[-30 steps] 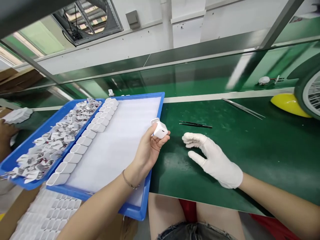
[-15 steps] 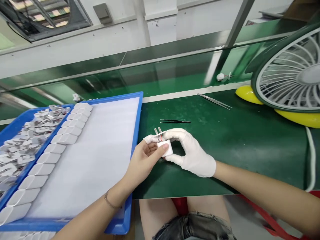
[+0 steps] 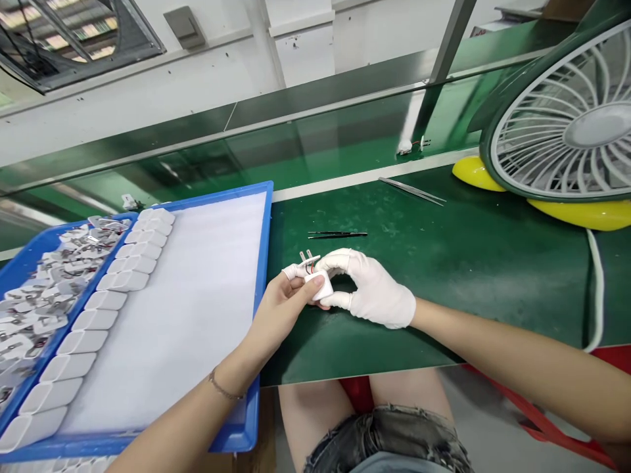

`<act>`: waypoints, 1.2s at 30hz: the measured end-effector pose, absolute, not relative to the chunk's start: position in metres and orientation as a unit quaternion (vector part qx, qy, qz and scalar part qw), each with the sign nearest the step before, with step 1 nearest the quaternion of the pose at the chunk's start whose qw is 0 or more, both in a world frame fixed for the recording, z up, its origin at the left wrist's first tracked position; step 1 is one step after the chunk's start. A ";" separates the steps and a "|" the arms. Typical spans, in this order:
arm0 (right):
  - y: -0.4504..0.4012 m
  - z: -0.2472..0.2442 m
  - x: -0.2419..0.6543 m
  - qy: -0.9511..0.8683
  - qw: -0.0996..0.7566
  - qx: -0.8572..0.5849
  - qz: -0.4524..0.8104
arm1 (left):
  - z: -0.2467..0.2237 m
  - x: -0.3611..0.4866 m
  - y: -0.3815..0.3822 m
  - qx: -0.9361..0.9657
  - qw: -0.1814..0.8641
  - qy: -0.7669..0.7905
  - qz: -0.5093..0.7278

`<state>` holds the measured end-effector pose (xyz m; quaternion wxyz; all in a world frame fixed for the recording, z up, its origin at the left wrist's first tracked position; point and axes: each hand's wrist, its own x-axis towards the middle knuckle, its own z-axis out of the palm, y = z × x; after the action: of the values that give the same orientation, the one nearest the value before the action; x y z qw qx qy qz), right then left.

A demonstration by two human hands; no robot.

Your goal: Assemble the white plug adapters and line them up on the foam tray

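A white charger housing (image 3: 319, 286) is held between my two hands above the green bench. Its plug cover (image 3: 309, 261), with two metal prongs, stands off the housing's far end, joined by red and dark wires. My left hand (image 3: 283, 299), bare apart from a white finger cot, is closed on the housing with the thumb on top. My right hand (image 3: 372, 289), in a white glove, curls round the housing's right side, fingertips at its far and near edges. Black tweezers (image 3: 338, 234) lie just beyond the hands.
At left, a blue tray (image 3: 269, 243) with a white liner holds a row of white housings (image 3: 81, 341). Beside it, another blue tray (image 3: 44, 233) is heaped with wired plug parts. Silver tweezers (image 3: 413, 190) and a fan (image 3: 566, 131) are at right; a wired piece (image 3: 405, 146) lies behind.
The view has shifted slightly. Both hands keep hold of the housing, and the plug cover now sits a little closer to it, with less wire showing.
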<state>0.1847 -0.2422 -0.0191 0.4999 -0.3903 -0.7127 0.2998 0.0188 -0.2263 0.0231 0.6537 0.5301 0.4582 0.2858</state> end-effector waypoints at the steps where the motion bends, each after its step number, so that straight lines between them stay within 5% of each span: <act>1: -0.243 -0.019 0.185 -0.709 0.492 -0.397 0.313 | 0.024 0.018 -0.226 0.532 0.658 0.458 0.271; 13: -0.245 -0.022 0.178 -0.625 0.481 -0.374 0.488 | 0.018 0.015 -0.218 0.423 0.730 0.471 0.256; 36: -0.245 -0.023 0.180 -0.639 0.494 -0.390 0.443 | 0.019 0.017 -0.216 0.392 0.758 0.449 0.266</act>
<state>0.1802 -0.2449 -0.0233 0.4939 -0.3901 -0.6387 0.4427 0.0168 -0.2159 0.0192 0.7575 0.3916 0.4493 0.2663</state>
